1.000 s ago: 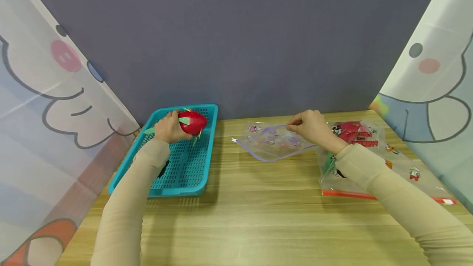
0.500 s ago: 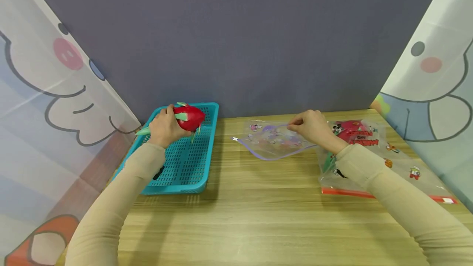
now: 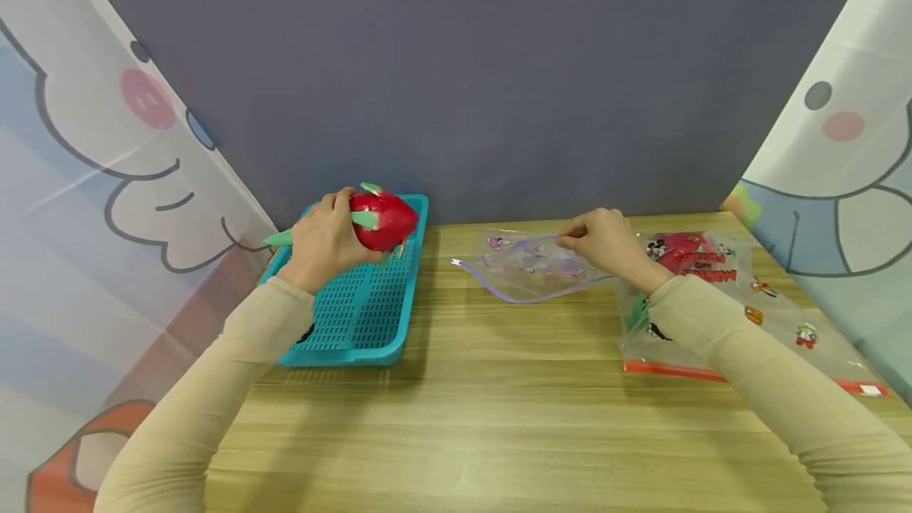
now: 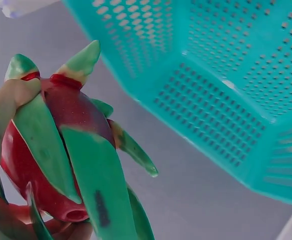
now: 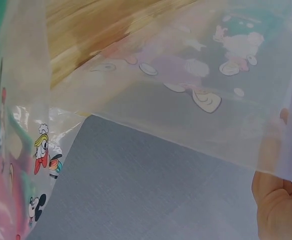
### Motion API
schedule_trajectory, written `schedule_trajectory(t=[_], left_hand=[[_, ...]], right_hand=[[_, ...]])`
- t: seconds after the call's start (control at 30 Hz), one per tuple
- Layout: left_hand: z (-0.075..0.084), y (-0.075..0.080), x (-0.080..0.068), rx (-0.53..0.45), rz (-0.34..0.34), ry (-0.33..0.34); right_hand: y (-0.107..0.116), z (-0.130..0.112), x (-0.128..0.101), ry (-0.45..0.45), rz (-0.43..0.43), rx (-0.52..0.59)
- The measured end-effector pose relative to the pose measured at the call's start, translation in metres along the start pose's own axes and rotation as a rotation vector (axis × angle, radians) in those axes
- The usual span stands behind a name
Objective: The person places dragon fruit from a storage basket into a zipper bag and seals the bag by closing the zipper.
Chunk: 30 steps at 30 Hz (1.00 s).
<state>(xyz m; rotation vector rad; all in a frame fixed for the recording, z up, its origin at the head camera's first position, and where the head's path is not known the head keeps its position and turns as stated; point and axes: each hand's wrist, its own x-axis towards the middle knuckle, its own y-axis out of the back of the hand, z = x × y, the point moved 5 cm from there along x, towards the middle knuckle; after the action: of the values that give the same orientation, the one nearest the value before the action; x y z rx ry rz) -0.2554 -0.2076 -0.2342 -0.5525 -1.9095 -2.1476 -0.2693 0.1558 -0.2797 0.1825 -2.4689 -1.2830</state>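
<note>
Far left, a cartoon curtain [image 3: 107, 180] hangs beside the wooden table [image 3: 484, 418]. Next along, the teal basket [image 3: 356, 315] sits on the table's left part, close to the grey back wall [image 3: 456, 77]. Over its far end, the left hand [image 3: 324, 240] has its fingers wrapped round the dragon fruit [image 3: 383, 218], red with green scales, and the fruit is up off the basket floor, near the far rim. The left wrist view confirms it: fruit [image 4: 60, 150] in the grasp, the basket [image 4: 226, 90] apart from it behind.

Across to the middle, a clear bag [image 3: 527, 269] with a purple edge and small cartoon prints lies on the table. The right hand [image 3: 606, 248] pinches its upper edge between thumb and fingers, raising that side a little. In the right wrist view the bag film [image 5: 186, 85] stretches across with a fingertip [image 5: 278, 205] showing below it.

Right of that, a second bag [image 3: 720, 299], red strip along its near edge, lies flat under the right forearm. Another cartoon curtain [image 3: 834, 141] closes the far right.
</note>
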Motion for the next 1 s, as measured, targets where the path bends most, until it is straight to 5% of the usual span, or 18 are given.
schedule_trajectory(t=[0.4,1.0], left_hand=[[0.048,0.021,-0.006,-0.06,0.095,-0.13],[0.106,0.017,-0.036,-0.076,0.033,-0.237]], right_hand=[[0.012,-0.002,0.004,0.03,0.049,-0.025],[-0.004,-0.011,0.001,0.052,0.034,0.012]])
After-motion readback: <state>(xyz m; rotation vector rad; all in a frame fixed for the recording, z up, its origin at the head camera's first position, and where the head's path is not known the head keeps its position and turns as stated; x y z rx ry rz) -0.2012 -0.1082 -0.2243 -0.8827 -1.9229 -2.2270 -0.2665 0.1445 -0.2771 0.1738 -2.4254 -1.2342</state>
